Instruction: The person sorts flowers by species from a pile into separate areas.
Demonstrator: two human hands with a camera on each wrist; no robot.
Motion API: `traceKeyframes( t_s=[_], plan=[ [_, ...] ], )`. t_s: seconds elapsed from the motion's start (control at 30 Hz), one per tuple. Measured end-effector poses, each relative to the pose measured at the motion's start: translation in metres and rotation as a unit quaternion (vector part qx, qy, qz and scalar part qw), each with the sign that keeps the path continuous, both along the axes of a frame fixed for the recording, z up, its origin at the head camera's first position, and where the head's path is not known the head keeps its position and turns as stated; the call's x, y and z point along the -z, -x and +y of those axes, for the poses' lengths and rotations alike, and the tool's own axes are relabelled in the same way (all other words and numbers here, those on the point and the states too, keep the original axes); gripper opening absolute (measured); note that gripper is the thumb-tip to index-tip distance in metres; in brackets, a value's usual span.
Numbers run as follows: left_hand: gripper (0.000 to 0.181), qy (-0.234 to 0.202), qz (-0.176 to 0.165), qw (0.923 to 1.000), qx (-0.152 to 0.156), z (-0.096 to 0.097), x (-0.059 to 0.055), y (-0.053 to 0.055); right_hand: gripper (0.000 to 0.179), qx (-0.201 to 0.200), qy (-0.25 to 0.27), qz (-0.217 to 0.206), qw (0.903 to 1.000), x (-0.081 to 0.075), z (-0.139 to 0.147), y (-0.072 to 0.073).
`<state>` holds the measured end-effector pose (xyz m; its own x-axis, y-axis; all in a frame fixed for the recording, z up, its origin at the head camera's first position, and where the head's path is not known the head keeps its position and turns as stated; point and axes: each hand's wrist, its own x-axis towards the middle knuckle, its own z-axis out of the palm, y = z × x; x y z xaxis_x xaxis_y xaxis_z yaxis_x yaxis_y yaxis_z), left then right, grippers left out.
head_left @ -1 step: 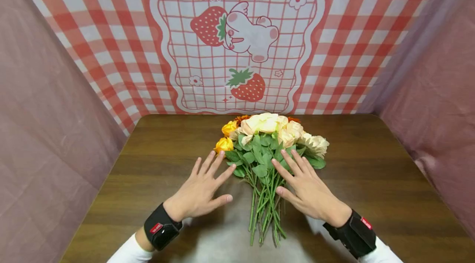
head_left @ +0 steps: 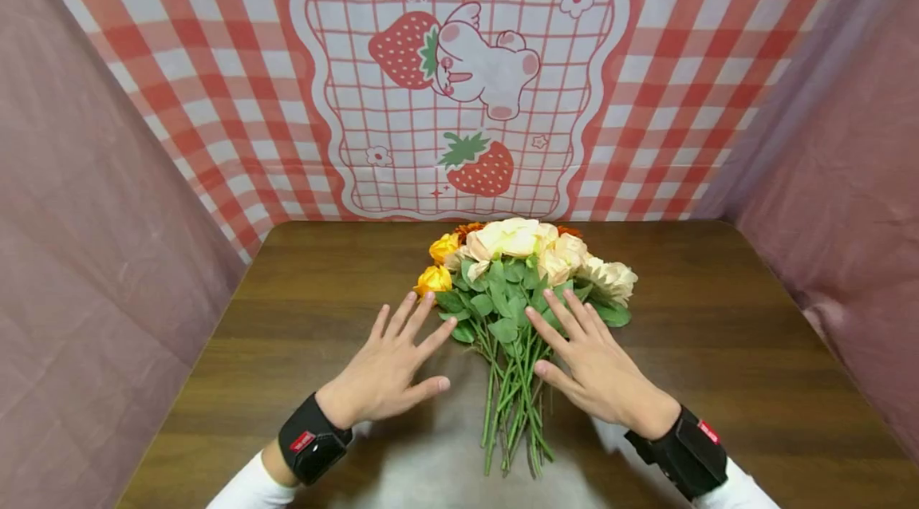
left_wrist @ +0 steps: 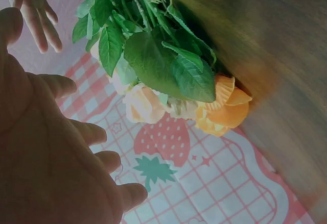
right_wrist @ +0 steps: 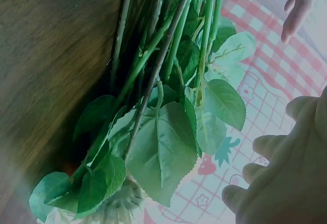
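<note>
A bunch of flowers (head_left: pixel 513 317) lies on the table, blooms toward the back wall and bare green stems (head_left: pixel 513 413) toward the person. Large cream blooms (head_left: pixel 513 238) top it, with yellow-orange blooms (head_left: pixel 434 281) at its left and a cream-white bloom (head_left: pixel 613 279) at its right. My left hand (head_left: pixel 388 369) is spread, palm down, left of the stems. My right hand (head_left: pixel 599 369) is spread too, its fingertips overlapping the leaves in the head view. Both wrist views show a gap between palm and flowers; neither hand holds anything. Green leaves (right_wrist: pixel 161 142) hide part of the blooms.
The brown wooden table (head_left: pixel 287 333) runs under the flowers. Behind it hangs a red-and-white checked cloth (head_left: pixel 668 94) with printed strawberries. Pinkish drapes (head_left: pixel 93 174) stand on both sides. Each wrist wears a black strap (head_left: pixel 313 439).
</note>
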<state>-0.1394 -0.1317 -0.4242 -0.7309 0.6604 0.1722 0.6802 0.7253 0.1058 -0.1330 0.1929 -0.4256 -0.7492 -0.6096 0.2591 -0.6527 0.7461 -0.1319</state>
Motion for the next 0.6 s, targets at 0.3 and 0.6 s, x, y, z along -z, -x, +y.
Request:
traceKeyframes(
  t_s=[0.3, 0.6],
  plan=[
    [0.070, -0.016, 0.004, 0.9999, -0.001, -0.0028, 0.0046, -0.0002, 0.064, -0.008, 0.001, 0.011, 0.9999, -0.0005, -0.0068, 0.0037],
    [0.071, -0.014, -0.010, 0.9998, -0.001, -0.0012, 0.0100, -0.0017, 0.065, -0.006, -0.001, 0.000, 1.0000, 0.0044, -0.0102, -0.0039]
  ],
)
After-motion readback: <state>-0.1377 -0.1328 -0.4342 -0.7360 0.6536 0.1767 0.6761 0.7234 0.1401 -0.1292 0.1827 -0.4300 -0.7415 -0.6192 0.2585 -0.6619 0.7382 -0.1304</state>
